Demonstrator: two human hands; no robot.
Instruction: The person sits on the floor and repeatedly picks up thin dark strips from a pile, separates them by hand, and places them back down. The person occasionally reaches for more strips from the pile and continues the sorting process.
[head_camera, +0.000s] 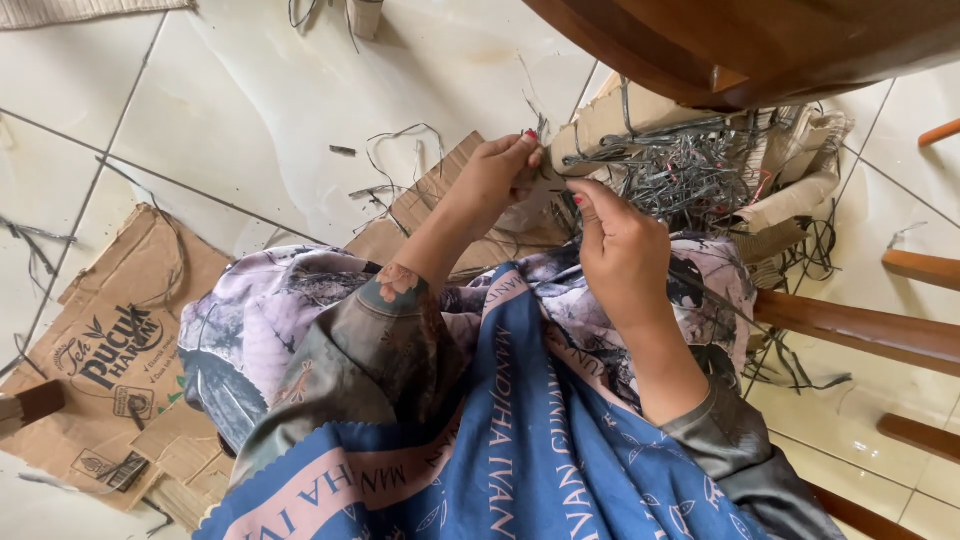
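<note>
Pinching one small pale piece (545, 185), both hands, L (497, 175) & R (618, 245); cardboard box (800, 195) holds grey strips (680, 170).

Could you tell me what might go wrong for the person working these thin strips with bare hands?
1. The left hand and right hand pinch a small piece right beside the tangled grey strips; loose ends might scratch bare fingers.
2. The cardboard box of strips looks torn and sagging, so more may spill.
3. Stray strips on the tiled floor could catch underfoot.
</note>
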